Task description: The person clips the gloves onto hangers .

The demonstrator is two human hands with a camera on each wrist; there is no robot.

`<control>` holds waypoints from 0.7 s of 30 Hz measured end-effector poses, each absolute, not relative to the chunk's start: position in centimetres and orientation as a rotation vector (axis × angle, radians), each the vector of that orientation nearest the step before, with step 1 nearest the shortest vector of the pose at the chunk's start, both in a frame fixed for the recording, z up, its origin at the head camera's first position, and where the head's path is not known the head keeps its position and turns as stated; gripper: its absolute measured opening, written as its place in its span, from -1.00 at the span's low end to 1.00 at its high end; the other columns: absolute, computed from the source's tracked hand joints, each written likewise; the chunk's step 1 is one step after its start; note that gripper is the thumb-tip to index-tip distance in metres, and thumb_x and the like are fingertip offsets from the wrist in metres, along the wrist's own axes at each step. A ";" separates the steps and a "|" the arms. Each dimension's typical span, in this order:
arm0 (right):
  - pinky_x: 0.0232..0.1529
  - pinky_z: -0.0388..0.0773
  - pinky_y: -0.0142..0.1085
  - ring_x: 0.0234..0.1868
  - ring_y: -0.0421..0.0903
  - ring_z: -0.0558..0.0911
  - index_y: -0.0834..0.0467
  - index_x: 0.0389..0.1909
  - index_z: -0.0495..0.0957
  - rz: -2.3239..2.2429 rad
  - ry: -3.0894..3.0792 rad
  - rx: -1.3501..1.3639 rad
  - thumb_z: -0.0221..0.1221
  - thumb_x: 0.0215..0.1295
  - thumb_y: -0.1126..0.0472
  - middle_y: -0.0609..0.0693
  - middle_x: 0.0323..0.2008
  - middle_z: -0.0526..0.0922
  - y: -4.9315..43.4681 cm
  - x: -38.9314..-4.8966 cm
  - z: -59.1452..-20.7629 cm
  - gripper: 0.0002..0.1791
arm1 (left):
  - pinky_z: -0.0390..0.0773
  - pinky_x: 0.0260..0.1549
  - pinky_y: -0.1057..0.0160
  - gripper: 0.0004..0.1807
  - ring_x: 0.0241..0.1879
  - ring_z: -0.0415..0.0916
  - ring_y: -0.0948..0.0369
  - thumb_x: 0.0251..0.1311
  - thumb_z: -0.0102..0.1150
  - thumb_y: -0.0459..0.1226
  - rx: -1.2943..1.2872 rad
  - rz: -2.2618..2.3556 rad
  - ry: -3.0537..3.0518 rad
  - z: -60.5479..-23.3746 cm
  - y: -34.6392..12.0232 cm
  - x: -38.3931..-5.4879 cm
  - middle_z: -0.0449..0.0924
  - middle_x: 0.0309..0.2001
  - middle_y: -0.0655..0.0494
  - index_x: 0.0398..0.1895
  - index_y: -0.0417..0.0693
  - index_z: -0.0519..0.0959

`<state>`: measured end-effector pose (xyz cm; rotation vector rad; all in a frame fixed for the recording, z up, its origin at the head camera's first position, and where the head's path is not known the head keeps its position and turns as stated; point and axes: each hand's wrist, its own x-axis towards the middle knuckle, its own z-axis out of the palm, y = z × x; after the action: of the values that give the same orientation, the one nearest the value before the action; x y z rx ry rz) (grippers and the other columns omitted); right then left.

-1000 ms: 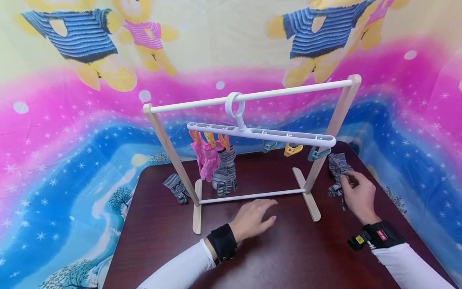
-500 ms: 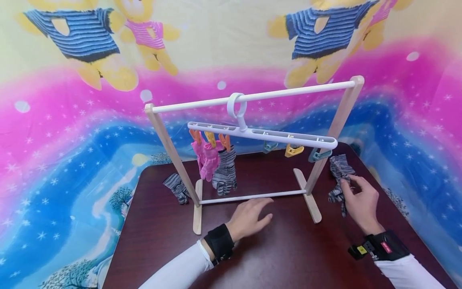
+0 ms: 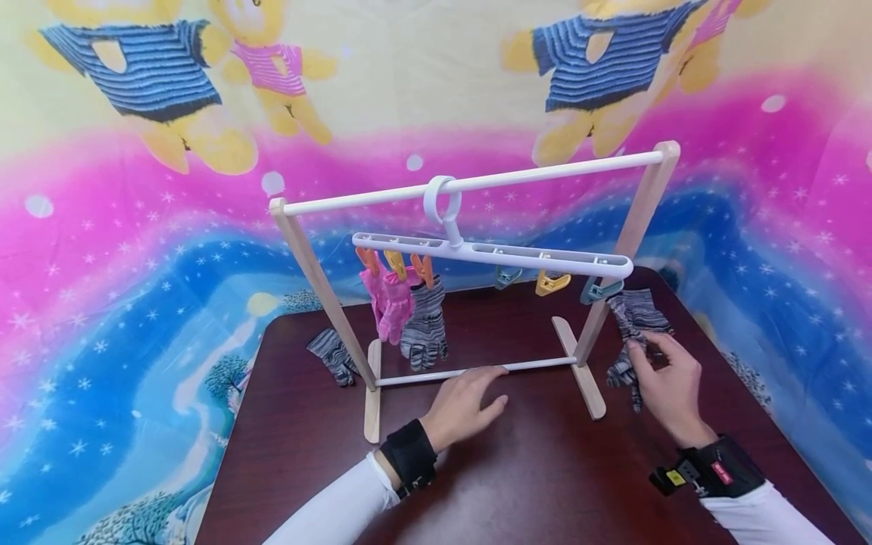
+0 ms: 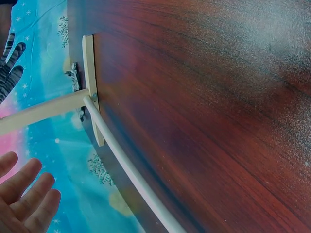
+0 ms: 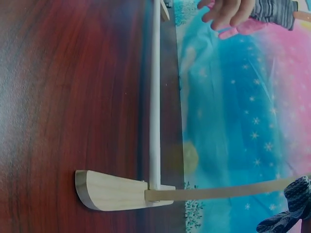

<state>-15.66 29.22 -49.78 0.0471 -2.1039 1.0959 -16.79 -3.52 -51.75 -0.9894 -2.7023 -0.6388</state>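
My right hand [image 3: 671, 386] pinches a grey-and-black striped knitted glove [image 3: 621, 371] between thumb and fingers, beside the rack's right upright. A dark piece of it shows at the bottom right of the right wrist view. Behind it, more striped knit fabric [image 3: 647, 309] lies on the table. Over the rack's lower bar [image 3: 470, 372] my left hand [image 3: 466, 405] is spread with nothing in it. A white clip hanger [image 3: 545, 260] hangs from the top bar. Pink gloves [image 3: 395, 306] and a striped glove [image 3: 425, 325] dangle from its left clips.
Green and yellow clips [image 3: 553, 283] on the hanger's right half hold nothing. Another striped glove [image 3: 332, 356] lies on the table behind the left upright [image 3: 323, 295]. Wooden feet [image 3: 577, 371] support the rack on the dark red table [image 3: 531, 469]. A printed cloth surrounds the table.
The pinched glove has been lifted and drawn left towards the right upright, showing knit fabric behind it. My left hand has shifted slightly left.
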 end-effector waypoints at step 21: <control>-0.29 0.42 -0.74 -0.28 -0.65 0.51 0.36 -0.12 0.69 1.112 -2.105 0.178 0.30 0.17 0.51 -0.63 -0.17 0.53 26.5 -14.5 -50.0 -0.76 | 0.60 0.14 0.15 -0.52 0.27 0.55 0.23 0.41 0.11 -0.01 -0.924 -0.798 -2.751 -50.4 -4.7 -17.6 0.60 0.27 0.18 0.34 0.13 0.47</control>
<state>-14.51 26.45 -49.99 0.1781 -2.1049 1.1124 -17.61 -4.69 -50.37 -0.9243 -2.7514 -0.7984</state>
